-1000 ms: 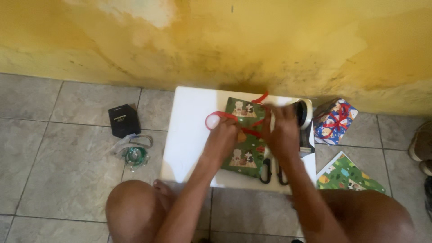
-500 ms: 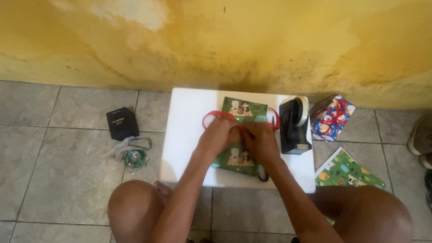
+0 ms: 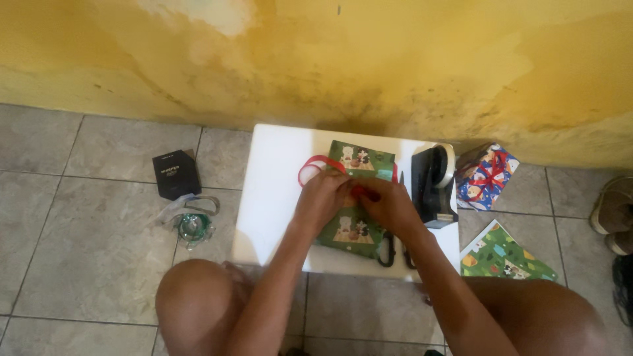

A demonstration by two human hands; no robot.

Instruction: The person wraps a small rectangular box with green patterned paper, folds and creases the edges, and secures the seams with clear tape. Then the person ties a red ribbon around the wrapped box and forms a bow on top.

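Against a stained yellow wall (image 3: 316, 59), a white board (image 3: 273, 191) on grey floor tiles (image 3: 86, 257). At centre right, a black tape dispenser (image 3: 432, 188) on the board, black-handled scissors (image 3: 394, 249) near its lower edge. At right, a blue-wrapped gift tied in red (image 3: 486, 175) and a sheet of green patterned paper (image 3: 504, 254) on the tiles. At left, a small black box (image 3: 176, 174) above crumpled clear plastic (image 3: 191, 221). Sandals (image 3: 616, 214) at far right edge.

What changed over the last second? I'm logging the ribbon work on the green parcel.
The right hand came in from beside the tape dispenser to meet the left hand over the green parcel, both pinching the red ribbon. Parcel, dispenser and scissors stayed put.
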